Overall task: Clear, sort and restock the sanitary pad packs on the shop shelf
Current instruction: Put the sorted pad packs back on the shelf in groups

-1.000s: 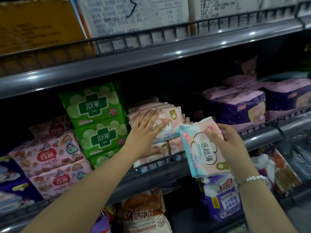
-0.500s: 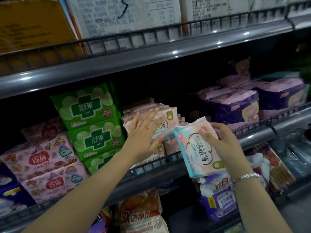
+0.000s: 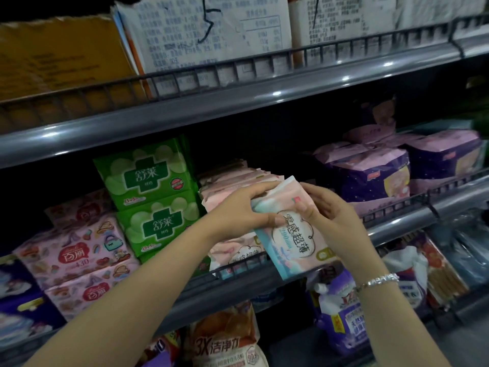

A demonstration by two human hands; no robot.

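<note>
A pink and teal pad pack [image 3: 293, 239] is held tilted in front of the middle shelf rail [image 3: 238, 279]. My left hand [image 3: 238, 207] grips its upper left edge, thumb on the front. My right hand [image 3: 328, 210] holds its upper right side, thumb pressed on the face. Right behind it stands a row of similar pink packs [image 3: 232, 181] on the shelf, with more pink packs [image 3: 232, 254] below them behind the rail.
Green packs [image 3: 150, 181] are stacked left of the pink row, pink patterned packs [image 3: 76, 252] further left. Purple packs [image 3: 370, 176] fill the shelf's right side. Cardboard boxes [image 3: 206, 30] stand on the top shelf. Detergent bags [image 3: 225, 343] sit on the lower shelf.
My left hand left the front of the shelved pink row and took hold of the pack's upper left edge. The pack moved up and left toward the row.
</note>
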